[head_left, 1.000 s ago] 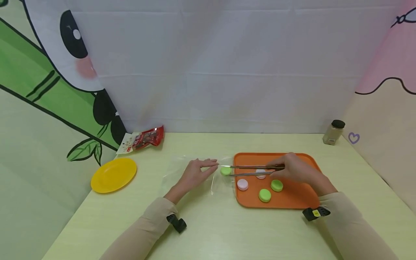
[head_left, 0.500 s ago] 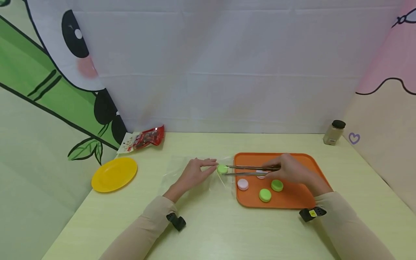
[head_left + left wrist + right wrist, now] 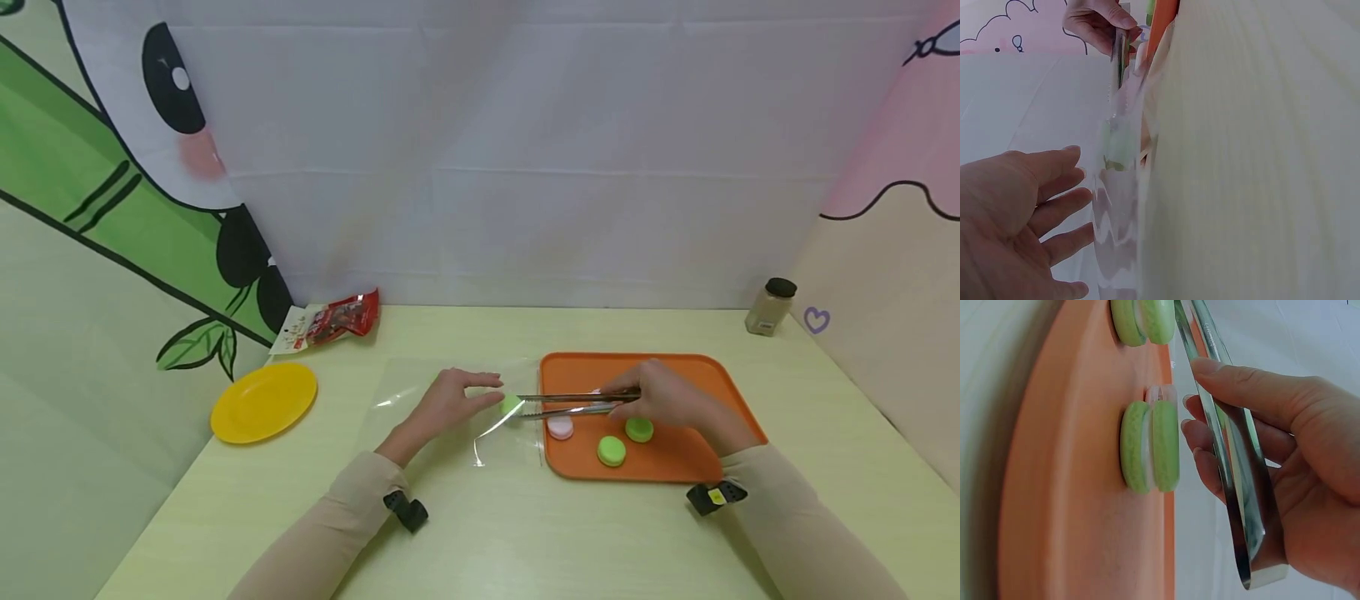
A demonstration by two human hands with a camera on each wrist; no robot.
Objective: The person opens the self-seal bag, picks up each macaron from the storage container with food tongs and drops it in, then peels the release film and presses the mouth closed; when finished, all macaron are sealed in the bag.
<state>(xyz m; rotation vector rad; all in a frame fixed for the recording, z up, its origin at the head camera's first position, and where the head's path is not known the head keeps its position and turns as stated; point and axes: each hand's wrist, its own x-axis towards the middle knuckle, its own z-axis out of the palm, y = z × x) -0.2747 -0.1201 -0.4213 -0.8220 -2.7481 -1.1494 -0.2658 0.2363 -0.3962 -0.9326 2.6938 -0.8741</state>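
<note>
My right hand (image 3: pixel 660 396) grips steel tongs (image 3: pixel 1244 481), which reach left past the tray's edge. At their tips is a green macaron (image 3: pixel 512 405), blurred behind clear film in the left wrist view. That film is a transparent plastic bag (image 3: pixel 1116 231), lying flat beside the tray (image 3: pixel 675 462). My left hand (image 3: pixel 450 404) is over the bag, fingers extended and thumb apart, with the thumb tip close to the macaron. Two green macarons (image 3: pixel 611 451) and a pink one (image 3: pixel 559 427) sit on the orange tray; another pale one is mostly hidden behind the tongs.
A yellow plate (image 3: pixel 264 403) lies at the table's left side. Behind it is a red snack packet (image 3: pixel 343 320). A jar with a black lid (image 3: pixel 770 307) stands at the back right, near the printed cloth wall (image 3: pixel 525 167).
My right hand has moved left and slightly nearer, carrying the green macaron off the tray's edge into the bag's mouth. The bag's film has shifted; my left hand has barely moved.
</note>
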